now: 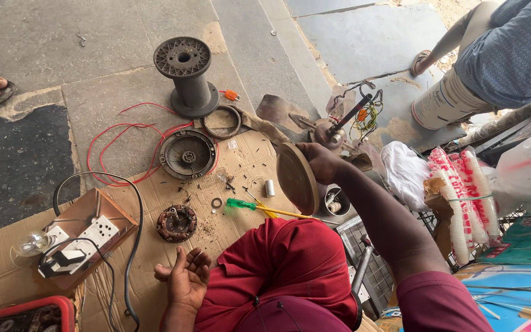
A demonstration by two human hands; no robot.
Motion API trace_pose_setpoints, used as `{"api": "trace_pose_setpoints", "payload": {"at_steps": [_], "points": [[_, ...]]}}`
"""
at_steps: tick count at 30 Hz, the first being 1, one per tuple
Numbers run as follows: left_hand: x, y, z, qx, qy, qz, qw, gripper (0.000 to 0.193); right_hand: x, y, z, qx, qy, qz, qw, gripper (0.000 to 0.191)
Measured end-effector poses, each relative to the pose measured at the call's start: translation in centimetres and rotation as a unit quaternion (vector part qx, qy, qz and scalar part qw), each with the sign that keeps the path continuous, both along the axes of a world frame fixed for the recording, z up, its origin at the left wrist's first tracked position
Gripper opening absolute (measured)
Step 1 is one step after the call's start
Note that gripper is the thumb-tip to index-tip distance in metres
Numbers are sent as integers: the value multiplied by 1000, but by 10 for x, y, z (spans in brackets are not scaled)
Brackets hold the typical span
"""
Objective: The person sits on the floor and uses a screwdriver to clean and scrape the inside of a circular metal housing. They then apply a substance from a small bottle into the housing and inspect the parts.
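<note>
A person is sitting on flattened cardboard point(155, 258) on a stone floor, working on a dismantled fan motor. The right hand point(321, 161) is gripping a round tan motor cover point(296, 179), holding it on edge above a small metal cup point(334, 201). The left hand point(187, 280) is resting open and empty, palm up, beside the red-clad knee.

Judging by the parts, disassembly is looking well advanced: ahead of the left hand, a copper-wound stator point(177, 222) and a dark round motor housing point(187, 154) are lying separately, with a green-handled screwdriver point(259, 208) between the hands. Reassembly is not showing.

Room is tight. A switch board with bulb point(72, 243) is crowding the left hand's outer side, a wire crate point(364, 246) is sitting under the right forearm, and stacked paper cups point(462, 197) are lying beyond it. A grey spool point(187, 77) is standing farther ahead.
</note>
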State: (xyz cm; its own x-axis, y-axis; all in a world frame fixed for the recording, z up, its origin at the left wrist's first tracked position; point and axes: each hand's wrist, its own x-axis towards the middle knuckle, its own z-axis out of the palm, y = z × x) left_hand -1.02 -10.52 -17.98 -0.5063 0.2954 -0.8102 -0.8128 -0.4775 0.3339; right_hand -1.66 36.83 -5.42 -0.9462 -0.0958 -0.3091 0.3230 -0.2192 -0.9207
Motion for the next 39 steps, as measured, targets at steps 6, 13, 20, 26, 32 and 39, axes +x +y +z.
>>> {"api": "trace_pose_setpoints", "payload": {"at_steps": [6,13,20,26,32,39], "points": [[2,1,5,12,0,7,1000,47,3,13,5,-57,-11,-7,998,52],[1,0,5,23,8,10,1000,47,8,20,8,-72,-10,-24,997,61],[2,1,9,23,8,14,1000,49,13,25,8,-50,-12,-22,998,60],[2,0,8,25,12,20,999,47,16,30,4,-12,-23,-25,999,60],[4,3,4,84,24,30,996,43,21,46,-5,-23,-37,-56,997,60],[13,-1,18,42,35,21,998,45,29,55,-2,16,-47,-58,997,57]]}}
